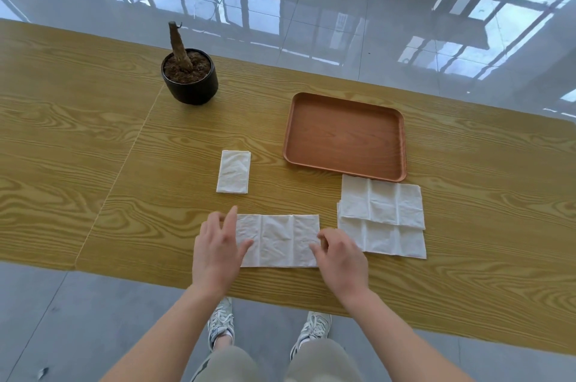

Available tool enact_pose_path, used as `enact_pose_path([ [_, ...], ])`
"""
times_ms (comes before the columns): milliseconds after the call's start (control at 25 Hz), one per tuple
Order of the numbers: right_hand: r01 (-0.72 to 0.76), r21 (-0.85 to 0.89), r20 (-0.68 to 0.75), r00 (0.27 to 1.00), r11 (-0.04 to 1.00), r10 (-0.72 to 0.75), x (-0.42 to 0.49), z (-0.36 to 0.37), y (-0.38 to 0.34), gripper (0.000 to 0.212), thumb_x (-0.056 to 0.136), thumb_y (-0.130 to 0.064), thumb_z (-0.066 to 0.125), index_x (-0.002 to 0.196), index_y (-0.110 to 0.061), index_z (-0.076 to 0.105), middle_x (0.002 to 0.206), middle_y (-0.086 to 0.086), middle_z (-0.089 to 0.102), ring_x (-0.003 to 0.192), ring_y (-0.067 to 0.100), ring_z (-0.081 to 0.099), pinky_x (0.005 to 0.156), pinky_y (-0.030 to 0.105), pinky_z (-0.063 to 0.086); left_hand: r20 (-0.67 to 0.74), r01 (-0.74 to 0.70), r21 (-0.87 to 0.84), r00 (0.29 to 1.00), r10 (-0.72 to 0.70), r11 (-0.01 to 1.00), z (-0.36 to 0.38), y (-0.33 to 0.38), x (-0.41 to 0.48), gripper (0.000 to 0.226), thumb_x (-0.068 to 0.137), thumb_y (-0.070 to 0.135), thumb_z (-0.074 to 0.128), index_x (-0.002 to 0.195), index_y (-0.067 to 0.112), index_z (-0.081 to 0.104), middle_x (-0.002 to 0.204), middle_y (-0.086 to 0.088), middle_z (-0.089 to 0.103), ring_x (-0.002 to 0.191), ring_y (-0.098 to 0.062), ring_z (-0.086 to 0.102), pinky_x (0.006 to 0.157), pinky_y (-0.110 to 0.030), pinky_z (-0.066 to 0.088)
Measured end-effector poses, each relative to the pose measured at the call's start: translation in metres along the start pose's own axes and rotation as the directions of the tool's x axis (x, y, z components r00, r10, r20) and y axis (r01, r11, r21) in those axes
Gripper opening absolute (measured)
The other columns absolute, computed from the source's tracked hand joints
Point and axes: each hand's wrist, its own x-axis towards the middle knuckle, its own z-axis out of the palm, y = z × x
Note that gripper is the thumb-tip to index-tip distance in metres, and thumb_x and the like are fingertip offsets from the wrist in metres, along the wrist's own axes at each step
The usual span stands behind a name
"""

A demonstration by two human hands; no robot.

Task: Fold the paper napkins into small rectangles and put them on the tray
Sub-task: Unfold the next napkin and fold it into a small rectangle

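A white napkin folded into a long strip (279, 240) lies near the table's front edge. My left hand (216, 249) rests on its left end with fingers spread and fairly straight. At the strip's right end, my right hand (339, 252) touches the edge with bent fingertips. A small folded napkin rectangle (234, 172) lies further back on the table. Unfolded napkins (382, 216) are stacked to the right. The brown tray (344, 135) behind them holds nothing.
A black pot with soil and a bare stem (189, 76) stands at the back left of the wooden table (93, 145). Beyond the table is glossy tiled floor. My feet in sneakers show below the front edge.
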Motion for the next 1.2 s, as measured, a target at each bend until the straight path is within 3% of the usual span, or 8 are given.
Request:
enact_pose_path([
  [120, 0.112, -0.129, -0.005, 0.994, 0.985, -0.113, 0.037, -0.004, -0.011, 0.02, 0.098, -0.028, 0.061, 0.115, -0.019, 0.064, 0.108, -0.001, 0.06, 0.097, 0.022, 0.06, 0.067, 0.033, 0.049, 0.041, 0.0, 0.033, 0.999, -0.001, 0.999, -0.005, 0.001, 0.025, 0.058, 0.091, 0.033, 0.069, 0.144, 0.018, 0.049, 0.119, -0.006, 0.049, 0.104, -0.023, 0.053, 0.085, -0.036, 0.05],
  [240, 0.193, -0.251, 0.059, 0.981, 0.948, -0.184, 0.058, -0.005, -0.014, 0.013, 0.098, -0.024, 0.056, 0.099, -0.015, 0.065, 0.1, 0.0, 0.056, 0.093, 0.023, 0.057, 0.066, 0.035, 0.052, 0.079, 0.021, -0.01, 0.997, -0.02, 1.0, -0.008, -0.001, 0.038, 0.038, 0.09, 0.031, 0.071, 0.125, 0.02, 0.062, 0.108, 0.001, 0.049, 0.099, -0.019, 0.053, 0.08, -0.034, 0.05],
  [520, 0.223, -0.118, 0.046, 0.975, 0.968, -0.219, 0.057, -0.005, -0.012, 0.012, 0.096, -0.023, 0.06, 0.088, -0.014, 0.063, 0.094, -0.002, 0.058, 0.09, 0.019, 0.054, 0.071, 0.035, 0.052, 0.063, -0.019, -0.062, 0.998, 0.023, 0.998, -0.017, 0.004, 0.043, 0.011, 0.086, 0.025, 0.073, 0.085, 0.024, 0.061, 0.093, 0.007, 0.056, 0.092, -0.018, 0.051, 0.083, -0.035, 0.043],
  [760, 0.261, 0.211, -0.107, 0.964, 0.942, -0.243, 0.057, -0.046, -0.022, 0.012, 0.087, -0.009, 0.071, 0.097, -0.016, 0.07, 0.076, -0.009, 0.064, 0.069, 0.014, 0.059, 0.065, 0.034, 0.052, -0.068, -0.021, -0.5, 0.998, -0.015, 0.866, -0.044, 0.016, 0.043, 0.036, 0.081, 0.005, 0.071, 0.113, 0.023, 0.068, 0.081, 0.01, 0.064, 0.079, -0.016, 0.064, 0.077, -0.036, 0.054],
  [840, 0.29, 0.266, -0.246, 0.943, 0.919, -0.226, 0.054, -0.059, -0.023, 0.025, 0.083, -0.007, 0.078, 0.105, -0.018, 0.075, 0.081, -0.016, 0.066, 0.071, 0.003, 0.059, 0.068, 0.021, 0.051, -0.267, -0.207, -0.443, 0.959, 0.092, 0.872, -0.056, 0.015, 0.04, 0.027, 0.076, 0.0, 0.078, 0.095, 0.019, 0.075, 0.083, 0.011, 0.068, 0.083, -0.017, 0.064, 0.078, -0.04, 0.054],
  [960, 0.413, 0.208, -0.343, 0.88, 0.887, -0.329, 0.041, -0.061, -0.017, 0.023, 0.077, 0.002, 0.081, 0.086, -0.019, 0.077, 0.086, -0.014, 0.071, 0.081, 0.006, 0.061, 0.066, 0.018, 0.05, -0.418, -0.382, -0.267, 0.873, 0.251, 0.885, -0.055, 0.005, 0.025, 0.022, 0.068, -0.002, 0.079, 0.076, 0.018, 0.072, 0.086, 0.008, 0.068, 0.087, -0.019, 0.062, 0.077, -0.04, 0.05],
  [1080, 0.359, 0.165, -0.207, 0.923, 0.919, -0.323, 0.019, -0.038, -0.002, 0.021, 0.076, 0.003, 0.081, 0.081, -0.017, 0.076, 0.095, -0.004, 0.066, 0.092, 0.015, 0.059, 0.067, 0.028, 0.052, -0.352, -0.424, -0.077, 0.859, 0.373, 0.903, -0.032, -0.01, 0.011, 0.025, 0.062, -0.005, 0.083, 0.071, 0.015, 0.072, 0.087, 0.002, 0.068, 0.088, -0.025, 0.063, 0.071, -0.041, 0.049],
  [1200, 0.225, 0.156, -0.04, 0.974, 0.962, -0.221, 0.004, -0.015, 0.009, 0.017, 0.08, 0.002, 0.078, 0.084, -0.015, 0.077, 0.095, -0.003, 0.059, 0.08, 0.014, 0.059, 0.064, 0.028, 0.052, -0.218, -0.437, 0.064, 0.871, 0.44, 0.897, -0.01, -0.02, 0.005, 0.031, 0.056, -0.008, 0.087, 0.07, 0.015, 0.072, 0.087, -0.003, 0.069, 0.085, -0.029, 0.066, 0.069, -0.039, 0.05],
])
